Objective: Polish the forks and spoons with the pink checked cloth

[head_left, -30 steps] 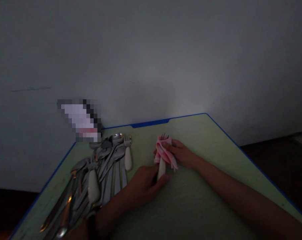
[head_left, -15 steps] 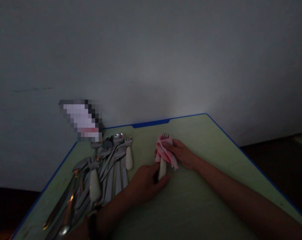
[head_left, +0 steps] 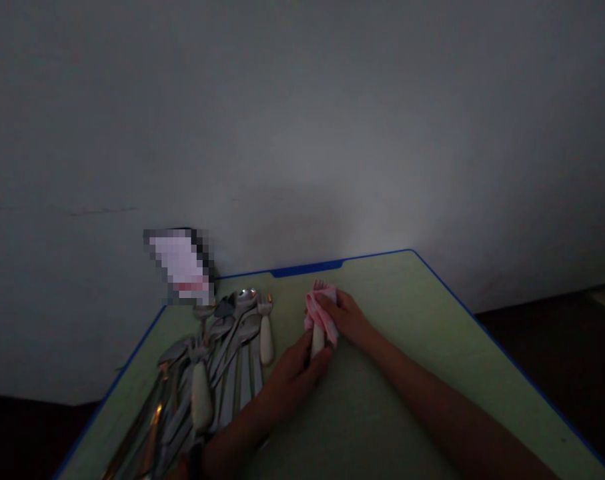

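A fork with a pale handle is held above the middle of the table, its tines pointing away from me. My left hand grips the handle's near end. Around the fork's neck, a pink cloth is wrapped, leaving only the tine tips showing beyond it. My right hand pinches the cloth against the fork from the right side. Left of my hands lies a spread of spoons and forks, among them a white-handled fork and another pale-handled fork.
A pale green table with a blue edge stands against a grey wall. At the back left corner leans a device with a blurred, lit screen. Several metal spoons lie close to my left forearm.
The whole view has shifted, so the table sits lower in the picture. My left hand has come closer to the cloth along the handle. Both hands keep their hold.
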A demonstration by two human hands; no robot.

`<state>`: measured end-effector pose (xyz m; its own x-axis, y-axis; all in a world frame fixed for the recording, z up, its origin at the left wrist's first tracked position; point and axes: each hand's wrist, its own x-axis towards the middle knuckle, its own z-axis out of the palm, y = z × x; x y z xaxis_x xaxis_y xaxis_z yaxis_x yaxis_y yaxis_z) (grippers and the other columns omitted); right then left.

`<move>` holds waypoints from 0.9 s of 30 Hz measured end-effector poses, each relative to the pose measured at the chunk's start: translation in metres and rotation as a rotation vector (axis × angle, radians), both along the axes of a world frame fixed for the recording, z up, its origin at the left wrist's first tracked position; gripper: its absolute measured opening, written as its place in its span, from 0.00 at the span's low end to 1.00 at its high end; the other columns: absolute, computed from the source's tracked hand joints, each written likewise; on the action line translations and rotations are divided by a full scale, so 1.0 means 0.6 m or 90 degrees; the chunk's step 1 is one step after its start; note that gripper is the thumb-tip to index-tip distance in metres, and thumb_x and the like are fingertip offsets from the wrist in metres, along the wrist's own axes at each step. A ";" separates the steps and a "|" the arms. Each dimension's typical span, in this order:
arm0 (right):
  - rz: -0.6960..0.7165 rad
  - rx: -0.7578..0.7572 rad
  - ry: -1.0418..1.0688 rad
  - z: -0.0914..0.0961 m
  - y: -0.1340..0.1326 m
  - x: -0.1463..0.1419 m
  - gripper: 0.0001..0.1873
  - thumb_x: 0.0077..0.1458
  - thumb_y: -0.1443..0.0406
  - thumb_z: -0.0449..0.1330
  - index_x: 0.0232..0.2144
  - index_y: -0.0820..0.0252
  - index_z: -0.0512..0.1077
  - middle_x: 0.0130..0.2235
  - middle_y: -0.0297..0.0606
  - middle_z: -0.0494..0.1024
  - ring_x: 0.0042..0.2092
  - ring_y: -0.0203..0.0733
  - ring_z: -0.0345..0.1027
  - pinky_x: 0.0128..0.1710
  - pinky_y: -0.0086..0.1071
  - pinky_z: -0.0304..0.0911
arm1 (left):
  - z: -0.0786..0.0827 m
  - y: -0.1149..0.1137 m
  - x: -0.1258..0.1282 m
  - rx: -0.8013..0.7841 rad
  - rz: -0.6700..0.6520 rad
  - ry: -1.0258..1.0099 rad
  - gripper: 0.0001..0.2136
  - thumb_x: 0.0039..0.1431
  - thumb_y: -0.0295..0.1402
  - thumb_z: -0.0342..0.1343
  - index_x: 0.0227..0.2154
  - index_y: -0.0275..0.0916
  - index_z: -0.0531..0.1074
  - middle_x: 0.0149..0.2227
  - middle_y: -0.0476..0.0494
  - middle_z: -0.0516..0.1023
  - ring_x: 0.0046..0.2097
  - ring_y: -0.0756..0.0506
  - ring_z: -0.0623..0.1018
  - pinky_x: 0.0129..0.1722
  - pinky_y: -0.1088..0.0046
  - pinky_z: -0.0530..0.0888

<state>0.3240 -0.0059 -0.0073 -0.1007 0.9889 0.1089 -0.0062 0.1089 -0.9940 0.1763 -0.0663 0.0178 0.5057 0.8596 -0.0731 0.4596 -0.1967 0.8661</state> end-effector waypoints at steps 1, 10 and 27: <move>0.008 -0.005 0.009 -0.001 0.000 0.001 0.20 0.52 0.52 0.54 0.33 0.64 0.70 0.31 0.38 0.75 0.30 0.36 0.67 0.31 0.29 0.63 | -0.001 0.000 0.000 0.000 0.000 0.001 0.12 0.62 0.41 0.43 0.38 0.38 0.64 0.26 0.52 0.67 0.29 0.49 0.67 0.29 0.75 0.65; 0.051 -0.047 0.064 -0.008 0.004 0.006 0.17 0.50 0.54 0.57 0.34 0.62 0.71 0.31 0.38 0.75 0.32 0.38 0.68 0.32 0.30 0.64 | -0.003 0.000 -0.002 -0.004 -0.019 0.004 0.11 0.62 0.39 0.44 0.38 0.38 0.65 0.28 0.51 0.69 0.30 0.49 0.68 0.29 0.75 0.65; 0.074 -0.176 0.426 0.002 0.011 0.007 0.14 0.44 0.58 0.64 0.31 0.63 0.73 0.31 0.39 0.78 0.31 0.38 0.70 0.33 0.32 0.67 | -0.003 0.001 0.000 0.010 -0.040 0.037 0.10 0.62 0.37 0.44 0.29 0.38 0.63 0.23 0.53 0.66 0.25 0.50 0.67 0.25 0.77 0.62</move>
